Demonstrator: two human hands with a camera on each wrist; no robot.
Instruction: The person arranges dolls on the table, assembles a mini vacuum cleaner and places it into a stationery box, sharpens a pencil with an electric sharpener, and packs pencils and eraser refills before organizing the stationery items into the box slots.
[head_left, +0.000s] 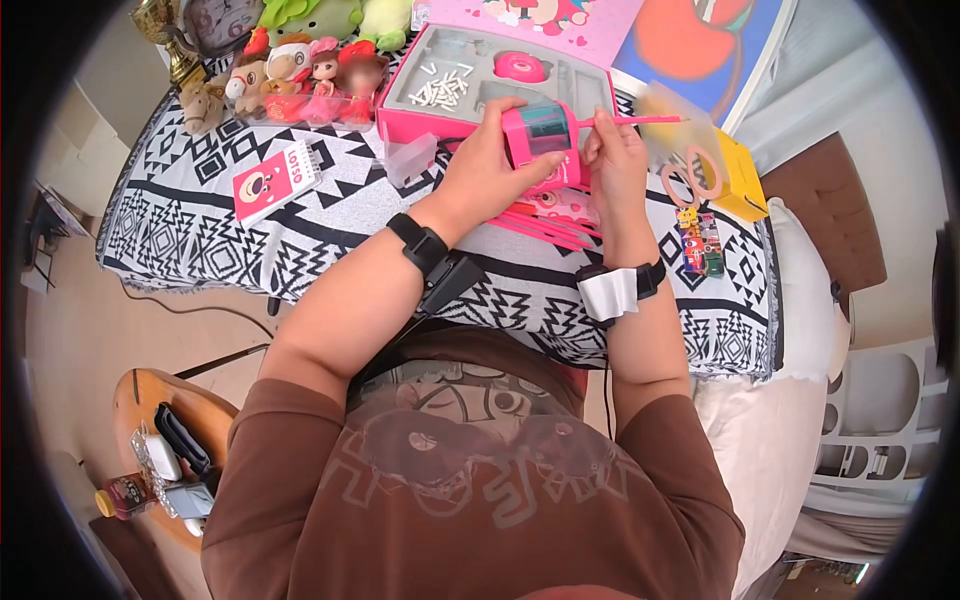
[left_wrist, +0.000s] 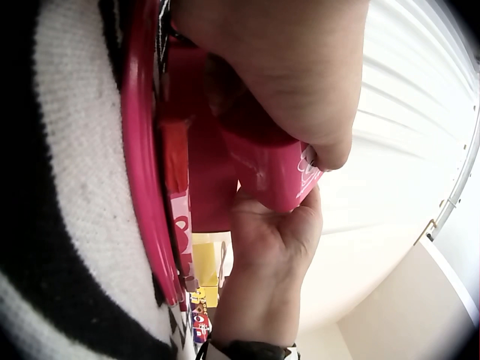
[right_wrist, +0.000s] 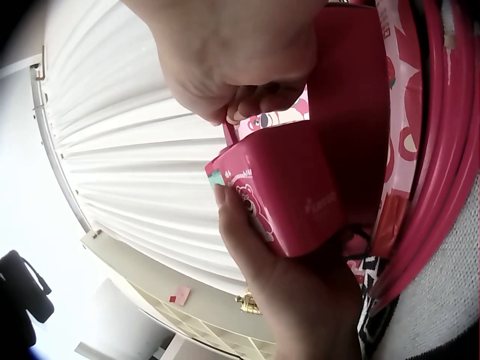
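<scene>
Above the patterned, cloth-covered bench [head_left: 345, 208], your left hand [head_left: 488, 172] curls its fingers round a pink, teal-windowed plastic device [head_left: 545, 127], your right hand [head_left: 617, 158] pinching one slender pink rod [head_left: 655, 120] at its side, apparently mid-work, with loose rods [head_left: 545, 230] seemingly left.

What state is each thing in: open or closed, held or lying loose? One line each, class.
Pink box: open, inside showing
White pieces: loose, scattered in the box
Notebook: closed, lying on the cloth
Pink device: held
Left hand: curled round the device
Pink stick: held, one end at the device
Right hand: pinching the stick
</scene>
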